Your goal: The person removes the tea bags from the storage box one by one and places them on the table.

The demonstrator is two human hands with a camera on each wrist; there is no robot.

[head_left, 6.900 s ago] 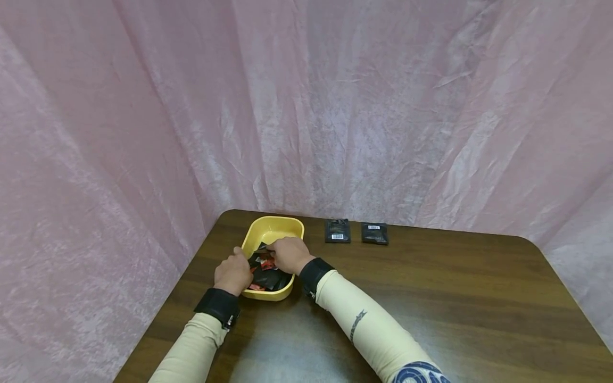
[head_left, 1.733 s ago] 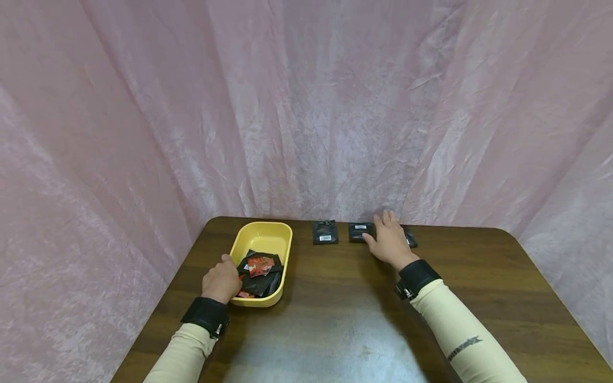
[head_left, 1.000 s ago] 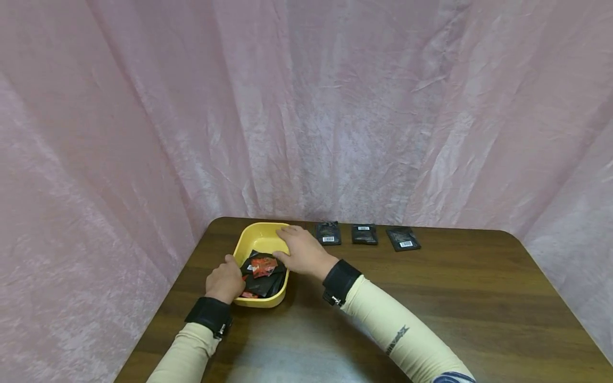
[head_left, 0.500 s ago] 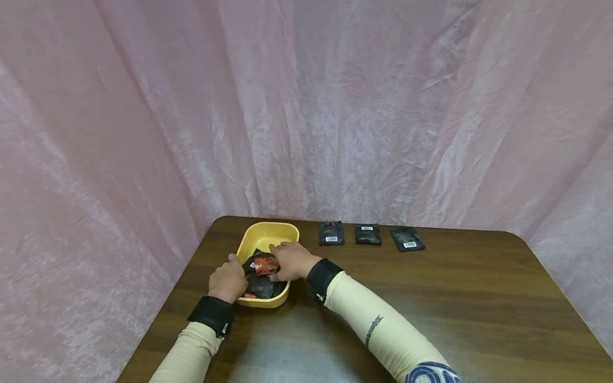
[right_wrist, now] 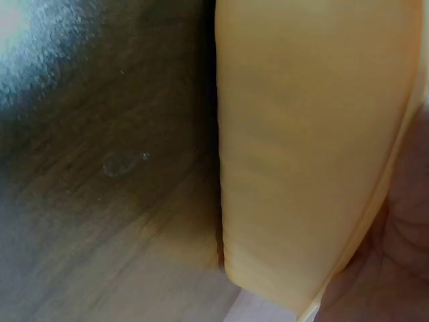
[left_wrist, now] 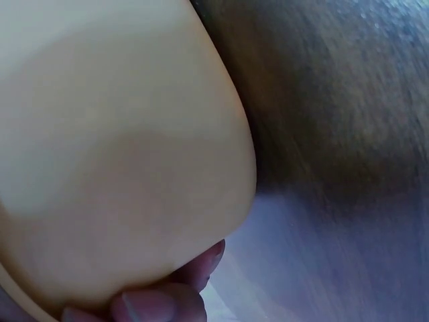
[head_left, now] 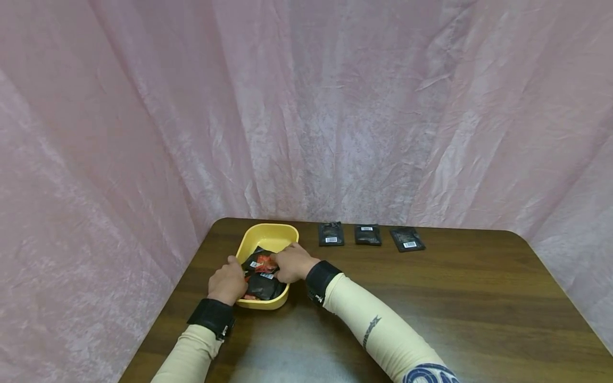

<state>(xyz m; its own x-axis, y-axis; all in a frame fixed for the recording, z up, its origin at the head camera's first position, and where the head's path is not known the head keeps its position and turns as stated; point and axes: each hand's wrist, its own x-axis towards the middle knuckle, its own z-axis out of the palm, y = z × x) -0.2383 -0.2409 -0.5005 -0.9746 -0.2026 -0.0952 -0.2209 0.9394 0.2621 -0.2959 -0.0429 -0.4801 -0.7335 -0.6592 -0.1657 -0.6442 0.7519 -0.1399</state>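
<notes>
A yellow tray of dark packets sits at the surface's far-left corner. My right hand reaches in, fingers curled on the top packet; whether they pinch it, I cannot tell. My left hand grips the tray's near rim. Three packets lie in a row beyond; I judge the next lift joins them.

Yellow tray, black-and-red packets, 3 black barcoded sachets, dark brown wood-grain table
</notes>
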